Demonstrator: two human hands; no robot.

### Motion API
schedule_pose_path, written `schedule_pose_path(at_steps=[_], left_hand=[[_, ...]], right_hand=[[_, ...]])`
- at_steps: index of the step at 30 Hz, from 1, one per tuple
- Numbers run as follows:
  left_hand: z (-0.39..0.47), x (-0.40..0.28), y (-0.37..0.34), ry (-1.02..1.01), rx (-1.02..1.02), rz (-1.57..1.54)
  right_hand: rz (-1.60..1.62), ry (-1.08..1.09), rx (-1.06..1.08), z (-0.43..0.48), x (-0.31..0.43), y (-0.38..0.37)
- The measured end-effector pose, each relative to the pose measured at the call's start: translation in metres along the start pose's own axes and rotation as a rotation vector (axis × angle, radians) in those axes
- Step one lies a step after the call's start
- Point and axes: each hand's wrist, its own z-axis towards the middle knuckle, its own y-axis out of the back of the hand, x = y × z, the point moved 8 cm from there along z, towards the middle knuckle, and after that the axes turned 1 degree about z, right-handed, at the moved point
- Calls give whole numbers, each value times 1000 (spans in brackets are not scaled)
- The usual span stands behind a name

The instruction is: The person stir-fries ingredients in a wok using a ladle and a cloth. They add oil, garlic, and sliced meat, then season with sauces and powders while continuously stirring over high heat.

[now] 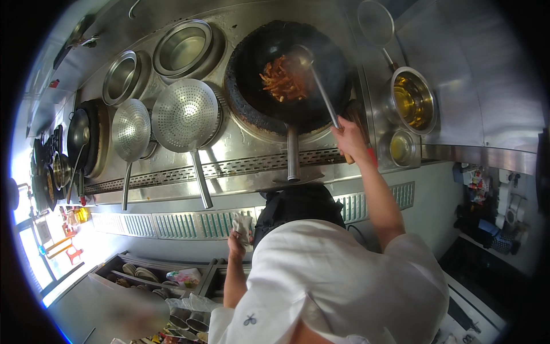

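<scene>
My right hand (pixel 350 138) is closed round the wooden-ended handle of a metal wok ladle (pixel 323 92), whose bowl rests inside a large black wok (pixel 258 47). Reddish-brown strips of food (pixel 284 79) lie in the wok beside the ladle's bowl, with steam over them. The wok sits on a burner ring, its metal handle (pixel 293 155) pointing towards me. Down at my side, away from the stove, my left hand (pixel 239 241) grips a crumpled whitish cloth (pixel 242 225).
Two perforated skimmers (pixel 185 112) (pixel 131 131) lie left of the wok, below metal pots (pixel 182 49) (pixel 121 78). At right stand a pot of yellow oil (pixel 412 101), a smaller container (pixel 402 148) and a mesh strainer (pixel 376 22). Shelves with dishes (pixel 144 273) are behind me.
</scene>
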Motion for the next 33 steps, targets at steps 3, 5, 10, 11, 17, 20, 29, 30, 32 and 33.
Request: schedule_pose_path(at_steps=[3, 5, 10, 11, 17, 20, 29, 30, 32, 33], left_hand=[[-6, 13, 24, -38, -111, 52], [-14, 14, 37, -117, -160, 231], [-14, 10, 59, -266, -201, 541], [-16, 9, 53, -273, -169, 533], [-13, -8, 20, -294, -57, 565], [-10, -5, 8, -187, -76, 283], [-25, -4, -15, -191, -56, 239], [-27, -3, -11, -209, -77, 265], [-20, 10, 26, -273, -145, 346], [-22, 11, 27, -272, -174, 345]], right_hand=[[131, -58, 159, -27, 12, -10], [62, -47, 197, -50, 28, -6], [-246, 275, 83, -94, 55, 14], [-261, 304, 95, -93, 53, 11], [-414, 350, 2, -62, 37, -12], [-258, 377, 6, -58, 45, -5], [-356, 247, -108, -26, 23, 19], [-386, 215, -93, -26, 21, 19], [-356, 146, -28, -31, 26, 22], [-299, 105, 14, -39, 31, 26]])
